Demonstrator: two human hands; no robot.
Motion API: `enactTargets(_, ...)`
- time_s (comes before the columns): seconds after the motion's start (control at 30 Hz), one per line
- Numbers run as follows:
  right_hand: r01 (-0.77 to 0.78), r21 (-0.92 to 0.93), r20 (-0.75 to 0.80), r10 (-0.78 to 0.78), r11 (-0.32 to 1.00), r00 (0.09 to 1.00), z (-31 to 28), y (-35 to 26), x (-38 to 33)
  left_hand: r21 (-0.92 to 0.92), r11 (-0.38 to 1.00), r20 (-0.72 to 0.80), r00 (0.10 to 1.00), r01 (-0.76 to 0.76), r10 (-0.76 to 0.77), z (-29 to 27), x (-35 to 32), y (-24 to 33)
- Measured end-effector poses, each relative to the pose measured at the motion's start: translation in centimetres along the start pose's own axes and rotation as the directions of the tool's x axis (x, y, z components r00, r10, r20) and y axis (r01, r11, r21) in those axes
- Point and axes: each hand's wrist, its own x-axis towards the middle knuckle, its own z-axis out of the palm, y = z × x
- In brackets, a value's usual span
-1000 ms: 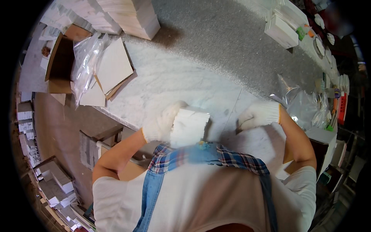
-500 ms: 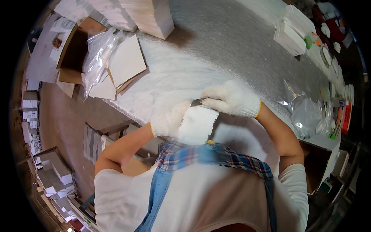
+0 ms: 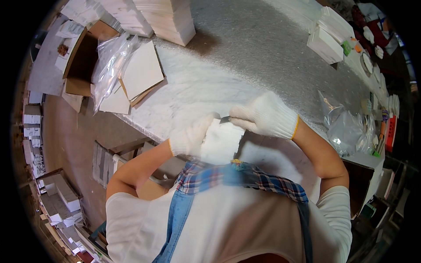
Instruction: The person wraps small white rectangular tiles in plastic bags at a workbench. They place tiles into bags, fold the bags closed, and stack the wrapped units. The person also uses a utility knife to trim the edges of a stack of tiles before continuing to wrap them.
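Observation:
In front of my body I hold a white block [image 3: 221,141] with a ragged right edge; it may be a stack of white pieces, but I cannot tell. My gloved left hand [image 3: 193,135] is wrapped round its left side. My right hand [image 3: 265,115], also in a white knitted glove with a yellow cuff, pinches a small dark flat blade [image 3: 225,119]. The blade lies at the block's top edge, near the left fingertips. Most of its length is hidden in the right fingers.
A dust-covered table [image 3: 193,83] spreads ahead. At its left lie white boards [image 3: 142,70], clear plastic [image 3: 109,65] and an open cardboard box [image 3: 81,65]. Tall white stacks [image 3: 169,22] stand behind. White blocks [image 3: 326,44] and plastic bags [image 3: 346,131] are at the right.
The right hand has turned slightly, its wrist rising, and the blade has tilted against the block's top edge. The left hand keeps its hold on the block.

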Motion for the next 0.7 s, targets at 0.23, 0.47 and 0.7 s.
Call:
enactTargets(0.23, 0.028, 0.100, -0.041, -0.024, 0.995, 0.999, -0.2, 0.8, -1.6, -0.085, 0.996, 0.011, 1.000, 0.025, -0.025, -0.1, 0.5, 0.7)
enactTargets(0.47, -0.168, 0.217, 0.271, 0.106, 0.962, 0.957, -1.1, 2.8, -5.6, -0.034, 0.995, 0.097, 0.992, 0.089, -0.085, 0.3, 0.5, -0.3)
enactTargets(0.7, -0.640, -0.115, 0.279, 0.643, 0.759, 0.713, -0.4, 4.7, -13.3, -0.060, 0.994, 0.103, 0.991, 0.089, -0.082, 1.6, 0.3, -2.0)
